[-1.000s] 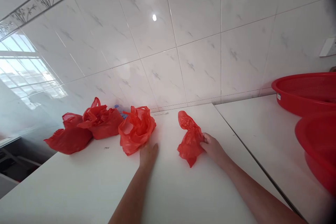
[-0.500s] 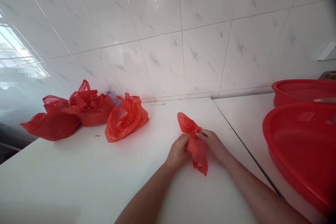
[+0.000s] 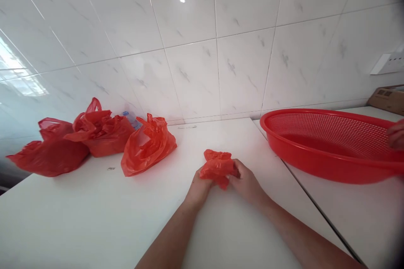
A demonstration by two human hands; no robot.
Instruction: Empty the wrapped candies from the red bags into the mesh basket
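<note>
Both of my hands meet over the middle of the white counter (image 3: 78,218). My left hand (image 3: 198,186) and my right hand (image 3: 246,183) are closed on a crumpled red plastic bag (image 3: 217,167), which is bunched into a small wad between them, just above the counter. Three fuller red plastic bags stand at the back left: one nearest (image 3: 147,145), one in the middle (image 3: 101,132), one at the far left (image 3: 47,153).
A large red perforated basket (image 3: 328,145) hangs over the counter at the right, with another person's hand (image 3: 397,134) on its right rim. A plastic bottle (image 3: 131,119) shows behind the bags. A cardboard box (image 3: 388,98) sits far right by the tiled wall.
My left hand left the standing bag and joined the right on the loose bag, which went from hanging long to a bunched wad. The red basket moved in from the right.
</note>
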